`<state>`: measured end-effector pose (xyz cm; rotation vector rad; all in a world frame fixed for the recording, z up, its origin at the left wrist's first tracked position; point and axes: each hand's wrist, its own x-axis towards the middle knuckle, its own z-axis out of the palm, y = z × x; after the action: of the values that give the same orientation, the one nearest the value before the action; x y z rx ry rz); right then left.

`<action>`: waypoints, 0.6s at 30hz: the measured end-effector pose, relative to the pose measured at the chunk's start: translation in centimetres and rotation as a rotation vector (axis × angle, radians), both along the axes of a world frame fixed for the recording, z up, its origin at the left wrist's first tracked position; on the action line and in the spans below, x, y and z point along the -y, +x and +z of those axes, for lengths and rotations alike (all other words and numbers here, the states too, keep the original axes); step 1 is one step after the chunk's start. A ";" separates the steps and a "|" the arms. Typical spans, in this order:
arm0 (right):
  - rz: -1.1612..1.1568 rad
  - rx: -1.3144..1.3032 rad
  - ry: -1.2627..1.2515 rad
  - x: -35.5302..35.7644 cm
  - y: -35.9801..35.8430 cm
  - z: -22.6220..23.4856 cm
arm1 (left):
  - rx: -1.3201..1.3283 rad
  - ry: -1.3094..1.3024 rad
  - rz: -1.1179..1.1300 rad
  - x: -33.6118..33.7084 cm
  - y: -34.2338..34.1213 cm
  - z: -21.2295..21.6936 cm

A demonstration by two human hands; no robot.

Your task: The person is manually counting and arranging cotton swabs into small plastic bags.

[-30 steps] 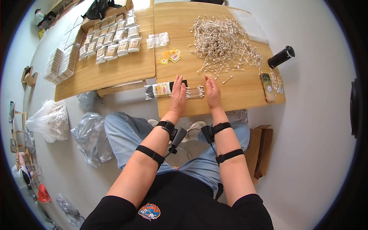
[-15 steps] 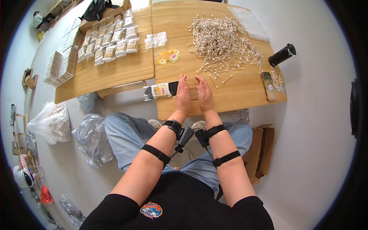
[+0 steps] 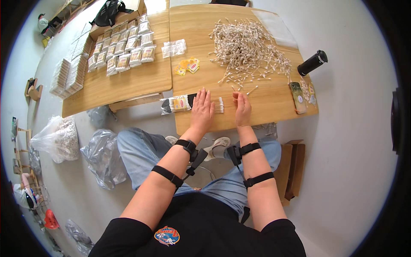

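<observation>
Here, well out to the left of the left hand (image 3: 202, 112), clear plastic bags (image 3: 60, 139) sit on the floor, and beyond them stacks of flat packets (image 3: 68, 76) line the far-left table edge. Up and left of that hand, rows of filled swab packets (image 3: 124, 51) lie on the left table (image 3: 128, 85), with a dark bag (image 3: 109, 9) at its far end. Just left of the left hand, a clear packet of cotton swabs (image 3: 179, 104) pokes over the near edge of the right table (image 3: 274, 107). The left hand lies flat, palm down and fingers spread, pressing on a row of cotton swabs (image 3: 217, 104) whose ends show to the right of its fingers; it grips nothing. Beyond it, small yellow labels (image 3: 188, 66) and a few empty clear sleeves (image 3: 174, 48) lie farther up the table. The right hand (image 3: 242, 109) rests near the left one, apart from it, palm down with fingers extended and close together, holding nothing; whether its fingertips touch the loose swabs just ahead I cannot tell. Farther ahead of both hands spreads a big heap of loose swabs (image 3: 246, 47). To the right of the right hand lies a phone (image 3: 297, 97), and beyond that a black bottle (image 3: 312, 63) on its side. Down and right, a cardboard box (image 3: 293, 169) stands on the floor.
</observation>
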<state>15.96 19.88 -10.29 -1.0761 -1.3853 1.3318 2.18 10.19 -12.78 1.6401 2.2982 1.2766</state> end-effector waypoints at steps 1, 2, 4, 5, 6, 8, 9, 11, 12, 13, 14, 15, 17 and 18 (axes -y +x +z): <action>-0.004 0.003 0.001 0.0 0.8 0.1 | -0.144 -0.119 -0.024 0.5 0.3 0.4; 0.043 0.150 0.150 0.0 1.5 0.3 | -0.140 -0.119 -0.027 0.8 0.6 0.6; 0.095 0.295 0.300 0.6 1.9 0.5 | -0.246 -0.198 -0.081 1.5 0.7 0.8; 0.098 0.339 0.403 1.0 1.8 0.4 | -0.244 -0.198 -0.080 1.7 0.7 0.8; 0.103 0.382 0.506 1.3 1.6 0.4 | -0.284 -0.234 -0.083 1.9 0.8 0.9; 0.097 0.410 0.527 1.5 1.2 0.4 | -0.320 -0.270 -0.082 2.0 0.9 0.9; 0.086 0.435 0.548 1.5 1.2 0.4 | -0.322 -0.283 -0.081 2.0 0.8 0.9; 0.098 0.453 0.552 1.7 1.2 0.5 | -0.321 -0.297 -0.076 2.0 0.8 1.0; 0.104 0.469 0.556 1.6 1.2 0.5 | -0.330 -0.305 -0.079 2.0 0.8 1.0; 0.108 0.471 0.558 1.6 1.2 0.4 | -0.339 -0.312 -0.081 2.0 0.9 1.0; 0.102 0.480 0.570 1.6 1.2 0.4 | -0.336 -0.311 -0.078 2.0 0.9 1.1; 0.096 0.489 0.579 1.7 1.2 0.4 | -0.345 -0.313 -0.079 2.1 0.9 1.0; 0.095 0.493 0.580 1.8 1.1 0.5 | -0.351 -0.316 -0.079 2.2 0.9 1.0; 0.093 0.495 0.584 1.7 1.1 0.5 | -0.346 -0.318 -0.080 2.1 0.9 1.0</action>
<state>17.04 18.14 -9.78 -0.9684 -2.0453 0.6506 3.08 8.10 -11.82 1.9269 2.4230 0.6049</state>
